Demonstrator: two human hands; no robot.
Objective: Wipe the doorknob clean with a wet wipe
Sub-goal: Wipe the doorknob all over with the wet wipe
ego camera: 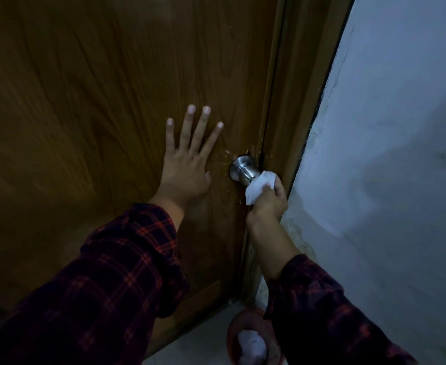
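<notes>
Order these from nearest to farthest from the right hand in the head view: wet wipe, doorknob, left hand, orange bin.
1. wet wipe, held in the right hand
2. doorknob, under the wipe
3. left hand, flat on the door
4. orange bin, on the floor

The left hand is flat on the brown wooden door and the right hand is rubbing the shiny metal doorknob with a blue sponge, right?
Not quite. The head view shows the right hand holding a white wet wipe, not a blue sponge, against the shiny round metal doorknob. The rest holds: the left hand lies flat, fingers spread, on the brown wooden door.
</notes>
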